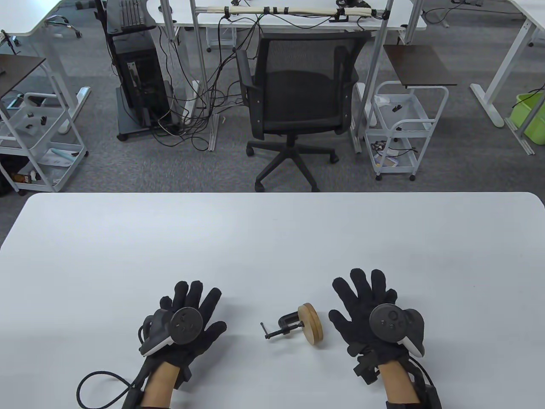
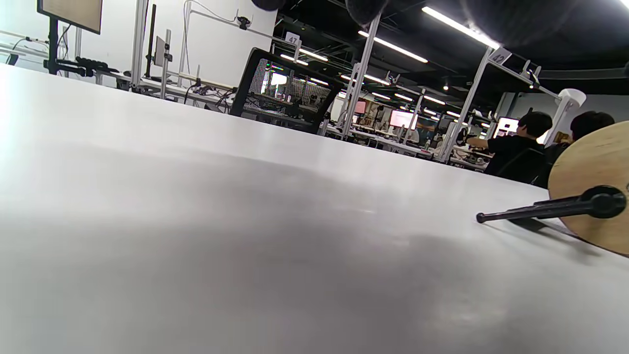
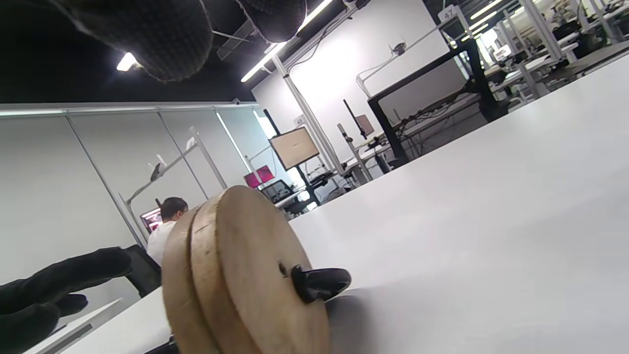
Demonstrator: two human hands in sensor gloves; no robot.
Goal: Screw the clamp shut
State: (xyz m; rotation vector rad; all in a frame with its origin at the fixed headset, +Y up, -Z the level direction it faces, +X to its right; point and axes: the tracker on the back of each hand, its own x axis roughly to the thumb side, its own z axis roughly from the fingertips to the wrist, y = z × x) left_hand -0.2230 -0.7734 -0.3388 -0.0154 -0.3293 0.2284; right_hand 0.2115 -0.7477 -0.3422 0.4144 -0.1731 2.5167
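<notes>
White tabletop fills the near half of the table view, with grey carpet and office furniture beyond it. Near the table's front edge, between the two hands, lies a small black clamp gripping a pair of round wooden discs stacked face to face; the discs stand on edge, and the clamp's screw with its thin crossbar handle points toward the left hand. In the left wrist view the handle reaches out in front of the disc face, its tip low over the table. In the right wrist view the two discs stand close to the camera, and the clamp's black end bears on the middle of the near face. The left hand lies flat on the table, palm down, fingers spread, apart from the clamp and holding nothing. The right hand lies flat as well, fingers spread, just beside the discs without touching them. Beyond the table stand a black mesh office chair, a white wheeled cart to its right, and a black computer tower with tangled cables to its left.
</notes>
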